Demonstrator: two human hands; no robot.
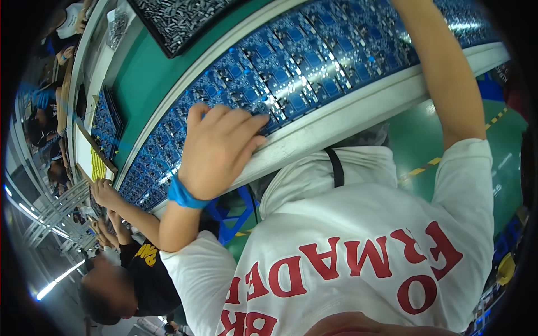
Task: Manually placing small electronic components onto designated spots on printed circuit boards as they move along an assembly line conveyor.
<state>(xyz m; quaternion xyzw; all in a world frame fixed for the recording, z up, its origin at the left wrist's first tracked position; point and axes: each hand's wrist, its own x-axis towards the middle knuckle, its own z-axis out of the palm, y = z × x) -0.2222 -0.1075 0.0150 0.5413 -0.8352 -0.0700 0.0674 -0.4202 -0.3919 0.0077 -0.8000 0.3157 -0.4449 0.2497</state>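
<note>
A long row of blue circuit boards (280, 70), dense with small metal and blue components, lies on the workbench in front of me. My left hand (221, 143) rests over the near edge of the boards, wearing a blue wrist strap (185, 193). Its fingers are bent, with thumb and forefinger apart, and no held thing shows; some fingertips are hidden. My right forearm (445, 73) reaches across the far right of the boards. The right hand itself lies beyond the upper edge of the picture.
Behind the boards, a black tray (169, 49) of small metal parts sits on a green mat (143, 73). A pale rail (336, 117) borders the bench's near side. At left, a co-worker's hand (105, 193) is near the boards, beside a yellow-striped piece (99, 165).
</note>
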